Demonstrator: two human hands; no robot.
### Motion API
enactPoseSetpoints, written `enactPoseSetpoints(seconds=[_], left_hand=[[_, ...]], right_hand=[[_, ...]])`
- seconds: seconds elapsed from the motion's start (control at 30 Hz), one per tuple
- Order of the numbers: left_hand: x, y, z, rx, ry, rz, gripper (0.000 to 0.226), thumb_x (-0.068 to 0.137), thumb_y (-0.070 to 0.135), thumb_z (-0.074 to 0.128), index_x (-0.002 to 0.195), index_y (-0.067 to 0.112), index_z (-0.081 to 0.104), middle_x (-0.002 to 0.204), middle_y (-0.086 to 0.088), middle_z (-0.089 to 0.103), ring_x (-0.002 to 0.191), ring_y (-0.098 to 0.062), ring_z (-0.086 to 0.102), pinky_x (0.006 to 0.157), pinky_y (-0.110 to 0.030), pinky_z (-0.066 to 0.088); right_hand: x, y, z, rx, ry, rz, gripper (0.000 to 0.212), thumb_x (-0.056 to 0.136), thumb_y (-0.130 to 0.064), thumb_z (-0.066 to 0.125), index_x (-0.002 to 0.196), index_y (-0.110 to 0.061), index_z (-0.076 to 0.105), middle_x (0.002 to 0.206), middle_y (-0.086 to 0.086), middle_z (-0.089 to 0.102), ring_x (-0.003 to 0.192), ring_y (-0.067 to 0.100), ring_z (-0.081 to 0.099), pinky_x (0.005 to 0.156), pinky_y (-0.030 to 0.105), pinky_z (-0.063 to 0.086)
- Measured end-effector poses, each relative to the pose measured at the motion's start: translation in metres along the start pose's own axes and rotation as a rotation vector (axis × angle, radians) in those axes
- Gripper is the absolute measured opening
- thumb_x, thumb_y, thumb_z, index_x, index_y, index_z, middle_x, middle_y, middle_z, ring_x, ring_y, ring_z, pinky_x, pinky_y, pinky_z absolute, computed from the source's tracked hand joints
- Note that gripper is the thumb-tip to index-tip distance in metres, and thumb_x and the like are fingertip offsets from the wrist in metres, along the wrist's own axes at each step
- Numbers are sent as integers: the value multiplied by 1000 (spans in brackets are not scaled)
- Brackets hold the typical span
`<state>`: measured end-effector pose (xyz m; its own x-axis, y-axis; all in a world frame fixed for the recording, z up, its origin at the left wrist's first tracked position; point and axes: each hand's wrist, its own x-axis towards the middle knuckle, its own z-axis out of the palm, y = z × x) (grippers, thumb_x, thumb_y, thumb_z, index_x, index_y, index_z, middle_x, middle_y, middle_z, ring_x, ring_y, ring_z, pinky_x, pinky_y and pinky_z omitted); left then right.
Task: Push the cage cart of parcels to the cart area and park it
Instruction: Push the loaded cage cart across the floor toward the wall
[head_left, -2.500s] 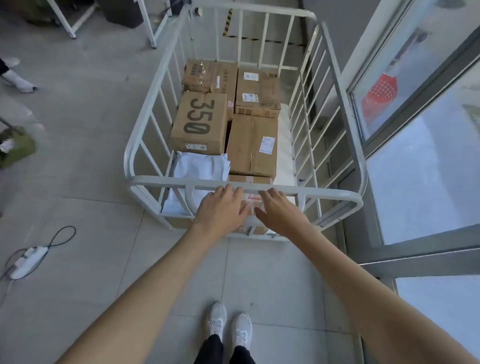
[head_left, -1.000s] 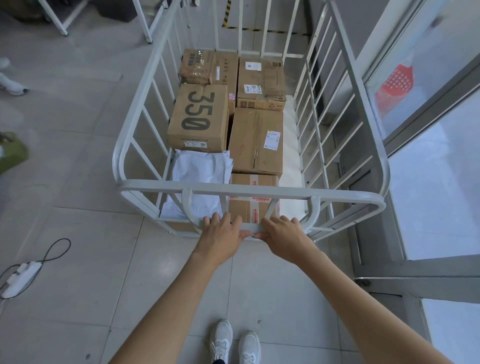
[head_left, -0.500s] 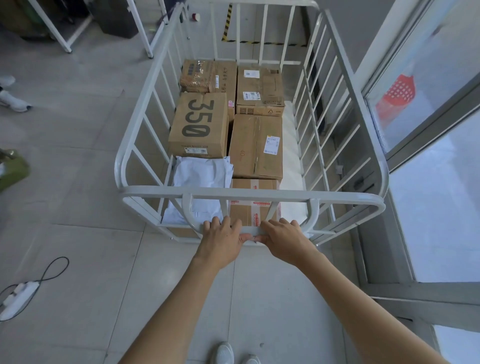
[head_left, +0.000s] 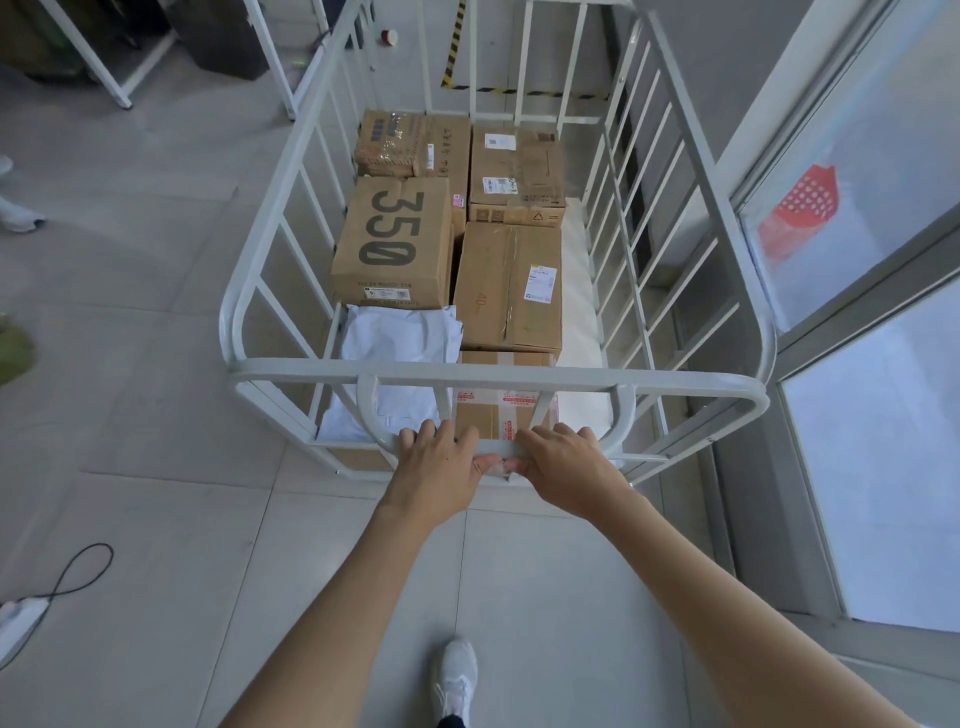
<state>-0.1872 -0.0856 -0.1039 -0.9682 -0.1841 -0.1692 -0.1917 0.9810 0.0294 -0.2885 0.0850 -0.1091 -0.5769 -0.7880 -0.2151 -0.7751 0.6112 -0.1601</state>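
Cage cart (head_left: 737, 218), white tube frame, sits on grey floor tiles (head_left: 156, 415) straight ahead of the fingers, its right side close along a glass door (head_left: 857, 467). Head view: left hand (head_left: 439, 470) & right hand (head_left: 563, 470) side by side, thumbs nearly touching, fingers curled over the low handle bar (head_left: 493, 446), both gripping it. Just beyond the fingertips: taped carton (head_left: 504, 410) & white poly mailer (head_left: 400, 338). Further out: "350" box (head_left: 395, 241), plain carton w/ label (head_left: 511, 286), two more cartons at far end. One white shoe (head_left: 454, 675) below the arms. Power strip w/ black cable (head_left: 78, 571) on floor, well left of left hand.
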Motion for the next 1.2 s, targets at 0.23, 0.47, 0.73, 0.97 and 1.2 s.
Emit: enactPoseSetpoints(seconds=[0.23,0.47,0.73,0.97,1.2], left_hand=[[56,-14,-12,-18,-10,0,58,100,60,16,113,16,52,103,-6,57,91,-24,40,79,-41,28],[125,-32,-29,-44,-56,16,51,103,58,21,118,18,49,110,-4,57,102,-24,46,84,-41,29],[206,-58,-41,-78,-63,51,47,104,56,23,123,21,49,115,-2,57,106,-23,47,88,-41,30],[265,-83,-52,-67,-38,75,45,104,55,24,120,21,49,110,-1,56,102,-23,46,81,-39,27],[318,-109,-65,-56,7,87,46,104,55,23,114,20,51,102,-1,54,88,-20,37,77,-37,22]], right_hand=[[50,27,-15,-26,2,12,41,101,-55,31,113,-19,45,105,-3,61,85,24,55,76,40,43],[109,56,-38,-24,-12,45,46,99,-58,29,114,-19,46,108,-3,60,84,22,50,77,42,43],[182,86,-64,-45,-21,65,47,99,-57,28,111,-16,47,104,0,61,83,29,57,74,40,41],[241,106,-78,-70,17,82,48,99,-60,29,108,-17,47,98,-2,62,79,31,59,70,37,37],[298,123,-86,-74,66,101,79,85,-72,-7,104,-20,49,95,-6,63,64,26,50,64,35,37]])
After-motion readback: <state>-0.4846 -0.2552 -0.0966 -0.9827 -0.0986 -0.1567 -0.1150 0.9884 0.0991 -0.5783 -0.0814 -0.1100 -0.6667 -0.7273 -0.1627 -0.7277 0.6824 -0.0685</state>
